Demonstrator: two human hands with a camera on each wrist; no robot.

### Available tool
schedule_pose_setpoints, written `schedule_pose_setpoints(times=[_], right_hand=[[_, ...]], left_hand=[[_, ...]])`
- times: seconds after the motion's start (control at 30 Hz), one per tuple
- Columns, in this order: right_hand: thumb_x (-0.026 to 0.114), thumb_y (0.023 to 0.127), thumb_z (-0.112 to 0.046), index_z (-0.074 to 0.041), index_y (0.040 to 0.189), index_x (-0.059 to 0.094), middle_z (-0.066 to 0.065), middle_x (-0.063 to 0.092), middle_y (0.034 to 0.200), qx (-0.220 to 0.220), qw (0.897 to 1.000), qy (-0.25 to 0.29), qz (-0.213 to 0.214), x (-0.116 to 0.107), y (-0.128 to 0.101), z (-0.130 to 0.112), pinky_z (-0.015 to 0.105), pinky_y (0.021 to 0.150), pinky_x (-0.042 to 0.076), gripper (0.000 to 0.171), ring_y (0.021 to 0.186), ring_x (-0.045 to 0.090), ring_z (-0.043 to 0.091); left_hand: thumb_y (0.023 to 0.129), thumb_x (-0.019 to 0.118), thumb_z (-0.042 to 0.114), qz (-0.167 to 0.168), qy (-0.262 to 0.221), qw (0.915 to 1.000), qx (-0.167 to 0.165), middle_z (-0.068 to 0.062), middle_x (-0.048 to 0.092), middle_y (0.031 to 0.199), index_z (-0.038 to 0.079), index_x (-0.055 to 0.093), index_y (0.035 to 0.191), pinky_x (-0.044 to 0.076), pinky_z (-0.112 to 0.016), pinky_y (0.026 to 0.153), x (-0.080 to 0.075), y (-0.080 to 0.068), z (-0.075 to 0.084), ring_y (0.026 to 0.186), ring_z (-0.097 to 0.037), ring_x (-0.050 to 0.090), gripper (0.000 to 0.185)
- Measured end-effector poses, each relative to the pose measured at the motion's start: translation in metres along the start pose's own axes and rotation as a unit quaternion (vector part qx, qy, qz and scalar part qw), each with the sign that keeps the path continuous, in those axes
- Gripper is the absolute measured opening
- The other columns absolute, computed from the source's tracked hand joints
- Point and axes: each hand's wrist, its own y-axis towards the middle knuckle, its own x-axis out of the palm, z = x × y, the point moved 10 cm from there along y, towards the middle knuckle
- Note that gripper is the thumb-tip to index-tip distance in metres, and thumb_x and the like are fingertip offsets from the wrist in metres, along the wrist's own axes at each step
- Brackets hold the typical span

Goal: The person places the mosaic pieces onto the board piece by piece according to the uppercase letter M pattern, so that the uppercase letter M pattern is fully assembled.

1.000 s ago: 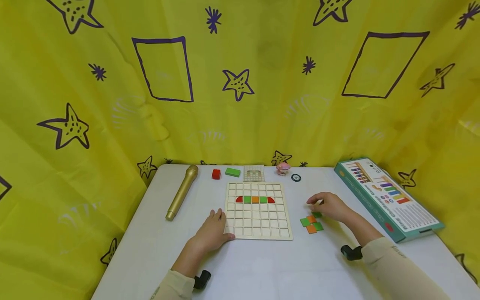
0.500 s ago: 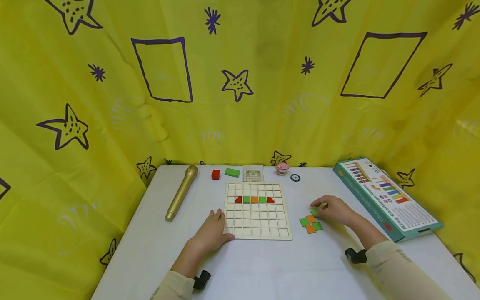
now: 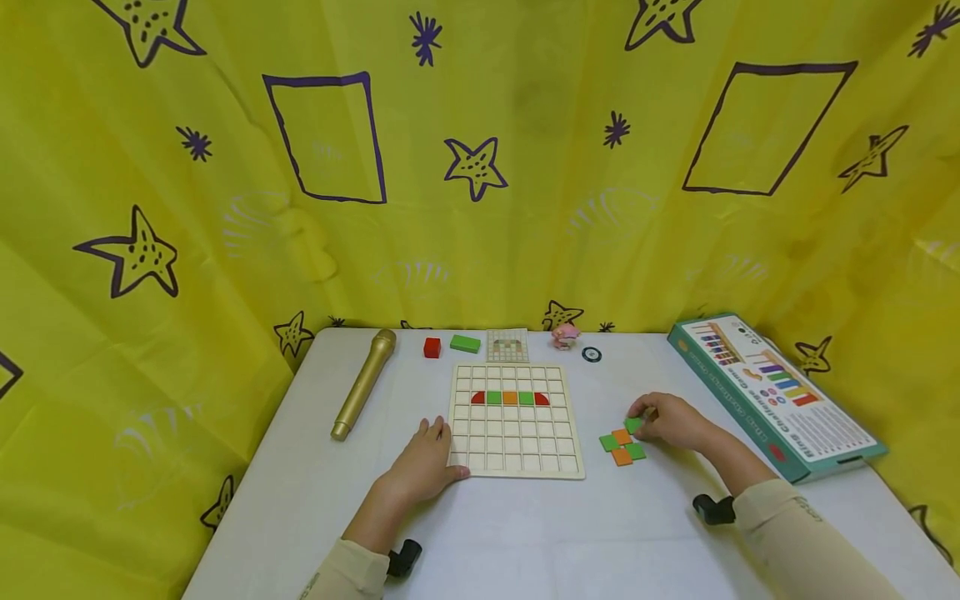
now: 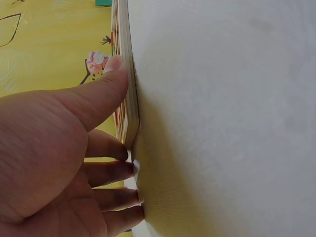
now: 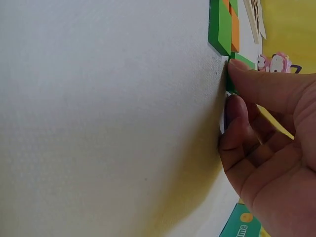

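A left hand (image 3: 423, 460) lies flat, fingers straight, steadying the near-left corner of a wooden grid board (image 3: 516, 421). The right hand (image 3: 670, 421) seems to pinch a green tile (image 3: 633, 426) at a loose tile cluster (image 3: 621, 447) – beyond, one five-tile row (image 3: 510, 398) filled; most squares remain empty.
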Motion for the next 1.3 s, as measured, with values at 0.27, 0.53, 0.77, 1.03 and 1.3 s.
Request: schedule_pose_setpoints(times=[0.27, 0.53, 0.77, 1.03, 1.3], right_hand=[[0.074, 0.088, -0.004, -0.004, 0.101, 0.066, 0.004, 0.062, 0.091, -0.020, 1.000, 0.002, 0.008, -0.003, -0.001, 0.000, 0.034, 0.076, 0.049, 0.015, 0.085, 0.054, 0.023], [0.068, 0.094, -0.006, -0.003, 0.106, 0.069, 0.006, 0.064, 0.096, -0.014, 1.000, 0.010, 0.022, -0.008, 0.000, -0.001, 0.033, 0.076, 0.051, 0.013, 0.088, 0.056, 0.023], [0.067, 0.097, -0.012, -0.004, 0.112, 0.070, 0.005, 0.066, 0.098, -0.026, 0.998, 0.014, 0.052, -0.012, 0.009, -0.019, 0.036, 0.079, 0.050, 0.017, 0.090, 0.056, 0.024], [0.068, 0.097, -0.015, -0.004, 0.112, 0.070, 0.004, 0.067, 0.100, -0.034, 0.997, 0.034, 0.058, -0.001, 0.020, -0.044, 0.037, 0.083, 0.051, 0.018, 0.092, 0.057, 0.023], [0.068, 0.097, -0.016, -0.006, 0.111, 0.070, 0.005, 0.066, 0.098, -0.022, 0.997, 0.052, 0.046, 0.012, 0.035, -0.063, 0.035, 0.080, 0.055, 0.017, 0.088, 0.059, 0.022]], left_hand=[[0.090, 0.074, 0.039, -0.001, 0.006, 1.0000, 0.003, -0.030, 0.036, 0.154, -0.014, 0.041, 0.145, 0.031, -0.055, 0.114, 0.000, 0.002, 0.000, 0.144, -0.050, 0.027, 0.084], [0.090, 0.074, 0.042, -0.003, 0.011, 0.9999, 0.003, -0.030, 0.036, 0.154, -0.014, 0.042, 0.145, 0.032, -0.054, 0.115, 0.004, 0.003, -0.002, 0.144, -0.050, 0.027, 0.085], [0.090, 0.075, 0.041, 0.000, 0.007, 1.0000, 0.002, -0.030, 0.036, 0.154, -0.014, 0.042, 0.145, 0.032, -0.054, 0.114, 0.002, 0.002, -0.002, 0.144, -0.049, 0.027, 0.084], [0.089, 0.075, 0.041, 0.001, 0.003, 1.0000, -0.002, -0.029, 0.037, 0.154, -0.014, 0.042, 0.145, 0.033, -0.054, 0.114, 0.000, 0.000, -0.001, 0.145, -0.049, 0.027, 0.085], [0.088, 0.076, 0.040, 0.002, -0.003, 1.0000, -0.007, -0.029, 0.037, 0.154, -0.013, 0.042, 0.145, 0.033, -0.055, 0.113, -0.002, -0.001, 0.000, 0.145, -0.049, 0.027, 0.086]])
